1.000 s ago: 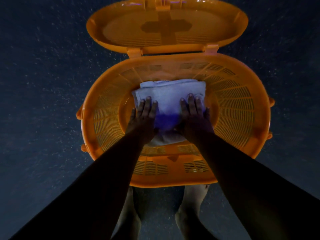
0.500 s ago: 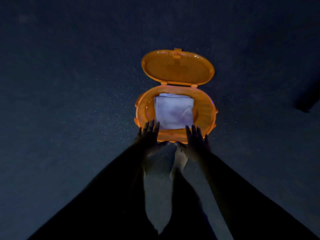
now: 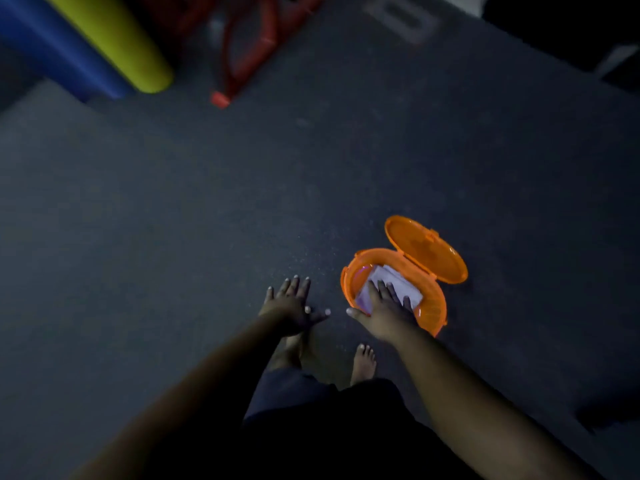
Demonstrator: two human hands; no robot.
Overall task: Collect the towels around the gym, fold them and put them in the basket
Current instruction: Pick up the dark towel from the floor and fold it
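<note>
A dim gym floor (image 3: pixel 173 209) of dark speckled matting fills the view, with a blue and yellow padded roll (image 3: pixel 104 46) at the far left and the red frame (image 3: pixel 242 53) of some equipment just to its right. A person stands barefoot at the near edge, both arms stretched forward and down. The left hand (image 3: pixel 291 306) hangs over bare floor, fingers straight and spread, holding nothing. The right hand (image 3: pixel 384 308), also flat with fingers apart and gripping nothing, shows in front of the orange basket (image 3: pixel 433 306); whether it touches the cloth or hovers above it cannot be told from this angle. The basket sits on the floor just right of the person's feet, its hinged lid (image 3: pixel 429 254) thrown back to the far right. Inside lies a folded white towel (image 3: pixel 391 277), its long side running from near left to far right, partly hidden by the right hand. The right hand is plainly the nearer to the basket; the left is apart from it. No other towel is in view, so the next one must likely be sought elsewhere in the room.
</note>
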